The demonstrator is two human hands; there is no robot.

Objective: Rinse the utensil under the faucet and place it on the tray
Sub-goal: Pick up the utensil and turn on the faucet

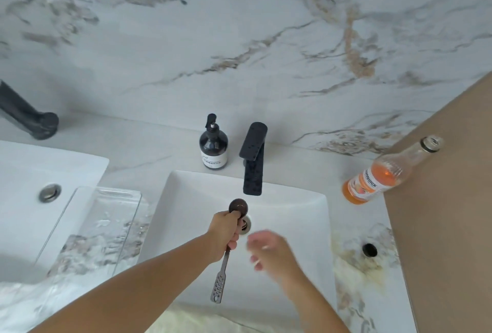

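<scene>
My left hand (226, 231) grips the middle of a dark metal utensil (220, 276), a spoon-like tool with a round bowl (238, 205) at the far end and a perforated handle end pointing toward me. The bowl sits just below the spout of the black faucet (253, 162), over the white sink (300, 207). No water stream is visible. My right hand (269, 250) hovers blurred over the basin to the right of the utensil, fingers apart and empty. A clear glass tray (106, 226) lies on the counter to the left of the sink.
A dark soap pump bottle (213, 146) stands left of the faucet. A glass bottle with orange liquid (386, 173) stands at the sink's right rear. A second white basin (40, 173) and black faucet (26, 114) are at far left. A beige wall panel (452, 199) borders the right.
</scene>
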